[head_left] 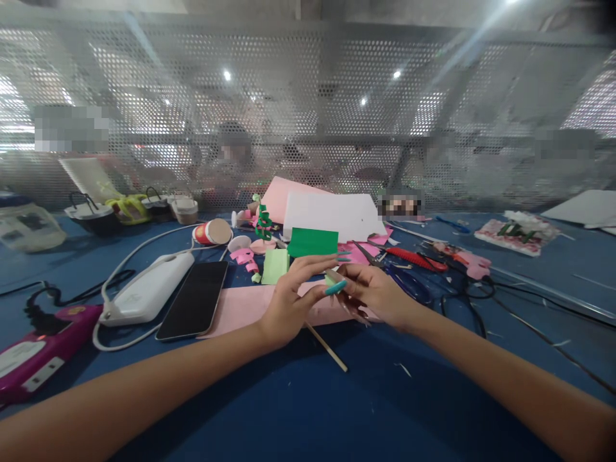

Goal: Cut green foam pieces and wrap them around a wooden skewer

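My left hand (293,301) and my right hand (375,292) meet over a strip of pink paper (245,308). Between their fingertips is a small piece of light green paper (330,280), pinched from both sides and partly hidden by the fingers. Long teal nails show on my left hand. A thin wooden stick (330,350) lies on the blue table below my hands, its upper end hidden behind the left one. Just beyond my fingers are a dark green paper sheet (314,242) and light green paper (275,266). Scissors (407,282) rest right of my right hand.
At left lie a black phone (195,300), a white power bank (149,289) with its cable and a purple power strip (52,346). White paper (332,215) stands behind. A red-handled cutter (416,258), a pink glue gun (469,260) and cords lie right. A perforated metal screen (308,115) closes the back.
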### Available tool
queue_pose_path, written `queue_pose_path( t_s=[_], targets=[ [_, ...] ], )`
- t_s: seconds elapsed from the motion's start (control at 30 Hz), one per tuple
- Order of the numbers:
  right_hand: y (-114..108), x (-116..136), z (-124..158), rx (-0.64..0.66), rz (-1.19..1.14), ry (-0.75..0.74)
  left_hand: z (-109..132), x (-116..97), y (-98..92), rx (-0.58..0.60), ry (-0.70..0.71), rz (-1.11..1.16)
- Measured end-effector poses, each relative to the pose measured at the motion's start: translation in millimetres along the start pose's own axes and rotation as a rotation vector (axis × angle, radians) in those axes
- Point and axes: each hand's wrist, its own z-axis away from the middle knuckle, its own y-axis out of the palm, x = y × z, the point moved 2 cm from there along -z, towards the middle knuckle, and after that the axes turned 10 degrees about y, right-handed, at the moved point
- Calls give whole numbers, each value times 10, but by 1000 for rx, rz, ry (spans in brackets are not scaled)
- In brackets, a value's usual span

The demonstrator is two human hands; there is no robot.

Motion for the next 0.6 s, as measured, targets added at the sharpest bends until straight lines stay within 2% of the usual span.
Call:
queue_pose_path(
  t_s=[0.13,0.23,0.47,0.6],
  targets=[
    [10,-12,-8,-28,-20,23,1,19,5,-49,-91,96],
    [28,2,-6,-37,-49,55,1,22,20,-45,-125,136],
    [64,21,12,-104,-168,14,-1,32,-5,-117,-73,113],
    [88,28,32,-126,-148,30,-8,13,-9,-127,-67,111]
  ],
)
